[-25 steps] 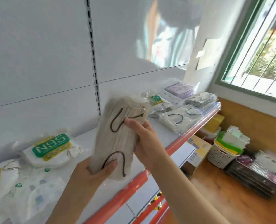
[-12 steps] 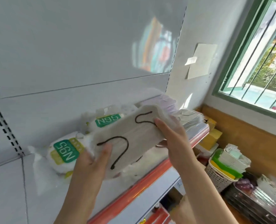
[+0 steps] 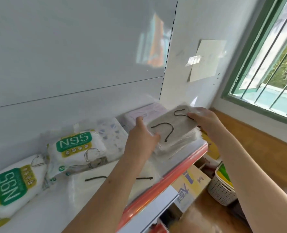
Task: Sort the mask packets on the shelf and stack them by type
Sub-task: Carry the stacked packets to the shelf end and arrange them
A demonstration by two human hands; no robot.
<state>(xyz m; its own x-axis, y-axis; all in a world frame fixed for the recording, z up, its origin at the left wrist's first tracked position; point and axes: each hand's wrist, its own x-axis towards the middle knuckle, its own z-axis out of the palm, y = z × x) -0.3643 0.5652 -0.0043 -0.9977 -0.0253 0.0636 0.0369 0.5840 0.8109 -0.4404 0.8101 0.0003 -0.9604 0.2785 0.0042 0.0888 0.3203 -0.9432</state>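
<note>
The beige mask packet with dark ear loops [image 3: 171,126], its underside hidden, had moved from mid-air onto a clear-wrapped stack [image 3: 178,143]; left hand [image 3: 142,140] and right hand [image 3: 205,119] gripped its ends.

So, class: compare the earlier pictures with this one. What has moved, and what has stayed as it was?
Both hands, left hand and right hand, carried the grey mask packet rightward, lowering it onto the stack at the shelf's right end. Both still hold it. The N95 packets stayed put.

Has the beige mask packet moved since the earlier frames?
Yes. The beige mask packet, held by both hands, went from upright near the N95 packets rightward, flat onto the stack at the shelf's right end.
</note>
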